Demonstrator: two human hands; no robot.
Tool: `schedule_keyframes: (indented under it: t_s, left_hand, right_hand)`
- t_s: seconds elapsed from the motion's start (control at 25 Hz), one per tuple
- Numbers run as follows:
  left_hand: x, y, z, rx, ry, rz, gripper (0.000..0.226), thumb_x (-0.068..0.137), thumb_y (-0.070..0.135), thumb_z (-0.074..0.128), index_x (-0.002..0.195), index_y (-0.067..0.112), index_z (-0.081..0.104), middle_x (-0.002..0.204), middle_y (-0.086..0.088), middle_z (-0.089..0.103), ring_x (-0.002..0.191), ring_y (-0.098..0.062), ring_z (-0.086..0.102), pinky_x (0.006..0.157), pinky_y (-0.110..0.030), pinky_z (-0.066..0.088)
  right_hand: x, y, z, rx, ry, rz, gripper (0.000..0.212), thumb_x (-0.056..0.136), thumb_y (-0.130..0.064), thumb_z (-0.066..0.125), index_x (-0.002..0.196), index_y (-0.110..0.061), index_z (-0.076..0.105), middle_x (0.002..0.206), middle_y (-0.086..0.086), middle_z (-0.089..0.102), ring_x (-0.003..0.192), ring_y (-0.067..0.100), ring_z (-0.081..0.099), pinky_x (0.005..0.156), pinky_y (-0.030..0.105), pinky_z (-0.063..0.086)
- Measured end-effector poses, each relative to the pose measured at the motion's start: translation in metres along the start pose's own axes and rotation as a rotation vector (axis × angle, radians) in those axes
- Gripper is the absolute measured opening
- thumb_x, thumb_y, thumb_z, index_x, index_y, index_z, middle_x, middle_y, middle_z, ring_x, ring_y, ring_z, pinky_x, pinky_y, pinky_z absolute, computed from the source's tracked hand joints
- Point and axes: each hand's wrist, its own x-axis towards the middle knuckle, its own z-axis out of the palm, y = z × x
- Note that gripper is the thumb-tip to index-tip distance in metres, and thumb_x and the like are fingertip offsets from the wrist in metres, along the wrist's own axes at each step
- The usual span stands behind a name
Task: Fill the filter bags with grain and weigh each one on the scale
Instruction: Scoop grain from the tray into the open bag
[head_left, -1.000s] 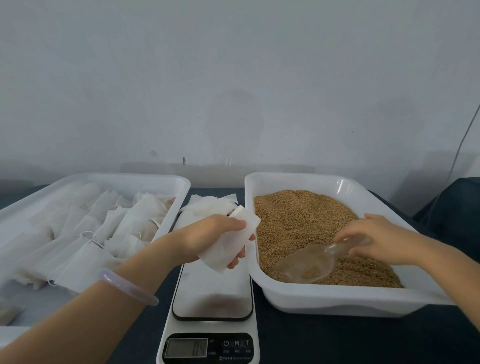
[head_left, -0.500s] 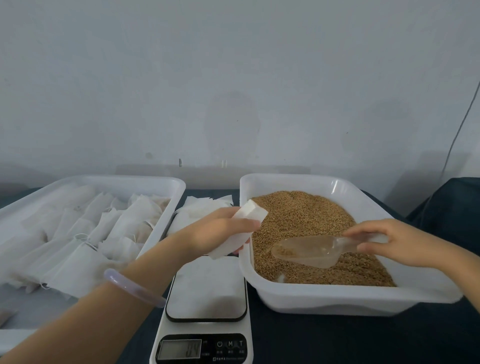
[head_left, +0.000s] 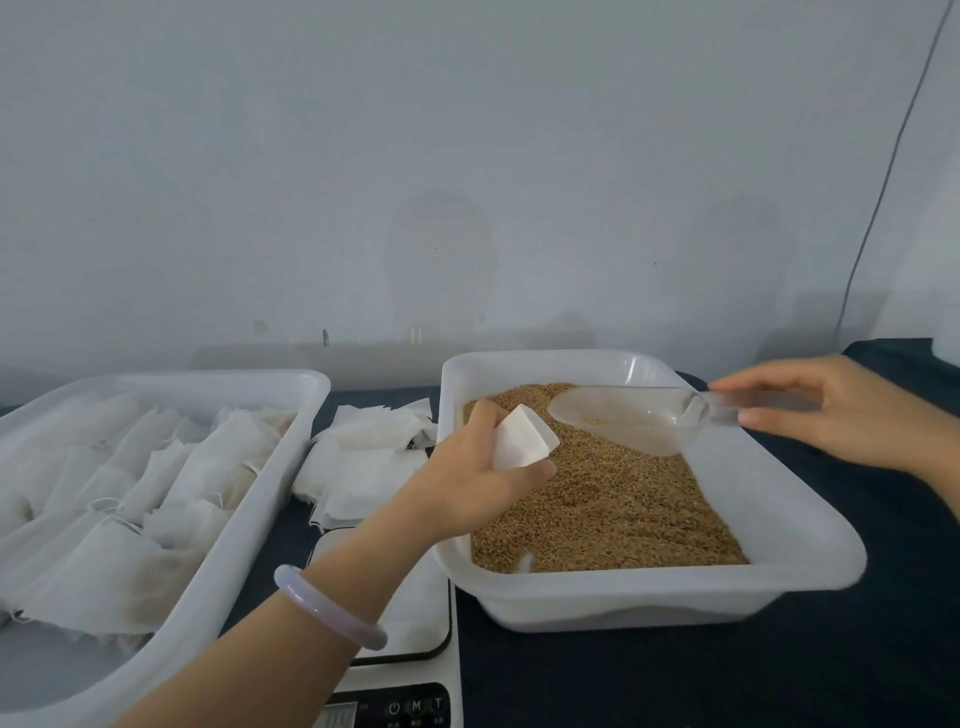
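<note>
The left hand hovers over the left side of the grain tray, thumb and curled fingers pinching a white bag between them, its open mouth turned toward the tray's far right. The right hand, past the tray's far right corner, pinches the handle of a clear scoop between thumb and fingertips, and the bowl hangs over the grain, its tip just beside the bag's mouth. The scale sits against the tray's near left corner, partly under the left forearm.
</note>
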Motion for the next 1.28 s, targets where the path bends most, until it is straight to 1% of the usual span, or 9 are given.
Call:
schedule_keyframes:
  t_s: [0.08, 0.2, 0.32, 0.44, 0.56, 0.72, 0.88, 1.16, 1.28]
  left_hand:
    - [0.002, -0.002, 0.004, -0.002, 0.014, -0.003, 0.047, 0.083, 0.047, 0.064, 0.117, 0.026, 0.038, 0.105, 0.005, 0.056, 0.093, -0.014, 0.057, 0.074, -0.032, 0.052]
    - [0.003, -0.002, 0.012, -0.03, 0.003, -0.012, 0.047, 0.081, 0.046, 0.066, 0.114, 0.027, 0.038, 0.102, 0.006, 0.055, 0.087, -0.012, 0.058, 0.062, -0.024, 0.049]
    - [0.002, -0.002, 0.019, -0.004, 0.027, 0.013, 0.049, 0.079, 0.046, 0.069, 0.111, 0.025, 0.039, 0.098, 0.009, 0.056, 0.086, -0.011, 0.059, 0.067, -0.028, 0.051]
    - [0.003, -0.003, 0.021, 0.05, 0.044, 0.015, 0.05, 0.076, 0.048, 0.07, 0.109, 0.025, 0.04, 0.093, 0.014, 0.054, 0.084, -0.005, 0.055, 0.066, -0.025, 0.048]
    - [0.005, -0.004, 0.023, 0.077, 0.055, -0.019, 0.049, 0.074, 0.05, 0.071, 0.105, 0.028, 0.04, 0.09, 0.017, 0.052, 0.082, -0.001, 0.053, 0.062, -0.021, 0.046]
    - [0.006, -0.005, 0.024, 0.147, 0.057, -0.066, 0.052, 0.072, 0.057, 0.068, 0.103, 0.025, 0.041, 0.088, 0.014, 0.052, 0.078, -0.005, 0.053, 0.057, -0.025, 0.04]
    - [0.006, -0.003, 0.025, 0.223, 0.004, -0.077, 0.055, 0.071, 0.06, 0.068, 0.1, 0.023, 0.038, 0.087, 0.01, 0.05, 0.082, -0.015, 0.054, 0.06, -0.029, 0.039]
    - [0.005, -0.002, 0.023, 0.182, 0.022, -0.075, 0.05, 0.072, 0.055, 0.068, 0.097, 0.022, 0.04, 0.087, 0.007, 0.054, 0.084, -0.018, 0.057, 0.067, -0.032, 0.045]
    - [0.005, -0.004, 0.023, 0.153, 0.02, -0.075, 0.049, 0.073, 0.053, 0.067, 0.101, 0.021, 0.043, 0.094, 0.004, 0.06, 0.088, -0.019, 0.061, 0.077, -0.038, 0.052]
  right_hand:
    - [0.002, -0.004, -0.008, -0.017, 0.021, -0.023, 0.033, 0.081, -0.02, 0.07, 0.095, -0.05, 0.065, 0.096, -0.038, 0.063, 0.096, -0.021, 0.053, 0.093, 0.026, 0.038]
    - [0.005, -0.013, -0.012, -0.086, 0.007, -0.06, 0.036, 0.082, -0.019, 0.07, 0.093, -0.052, 0.063, 0.094, -0.035, 0.064, 0.094, -0.021, 0.052, 0.091, 0.023, 0.035]
    - [0.008, -0.025, -0.009, -0.19, 0.0, -0.143, 0.038, 0.083, -0.02, 0.069, 0.094, -0.055, 0.057, 0.099, -0.034, 0.059, 0.099, -0.014, 0.051, 0.094, 0.022, 0.03]
    - [0.013, -0.038, -0.007, -0.338, 0.023, -0.231, 0.036, 0.085, -0.026, 0.065, 0.097, -0.057, 0.051, 0.101, -0.033, 0.055, 0.103, 0.001, 0.049, 0.111, 0.027, 0.011]
    - [0.016, -0.046, -0.009, -0.436, 0.055, -0.277, 0.036, 0.083, -0.03, 0.067, 0.096, -0.058, 0.049, 0.099, -0.035, 0.05, 0.104, 0.001, 0.042, 0.111, 0.029, -0.004]
    - [0.017, -0.051, -0.011, -0.467, 0.127, -0.293, 0.034, 0.082, -0.031, 0.067, 0.099, -0.056, 0.051, 0.099, -0.031, 0.051, 0.107, 0.002, 0.034, 0.107, 0.028, 0.001]
    - [0.018, -0.058, -0.012, -0.51, 0.11, -0.329, 0.035, 0.082, -0.033, 0.067, 0.1, -0.058, 0.048, 0.1, -0.032, 0.05, 0.105, 0.005, 0.033, 0.091, 0.022, 0.009]
    - [0.021, -0.063, -0.012, -0.518, 0.128, -0.367, 0.039, 0.08, -0.032, 0.069, 0.098, -0.06, 0.047, 0.098, -0.036, 0.048, 0.105, 0.006, 0.036, 0.09, 0.021, 0.008]
    - [0.021, -0.064, -0.012, -0.51, 0.133, -0.373, 0.038, 0.08, -0.032, 0.069, 0.099, -0.057, 0.05, 0.099, -0.035, 0.05, 0.106, 0.007, 0.036, 0.091, 0.021, 0.008]
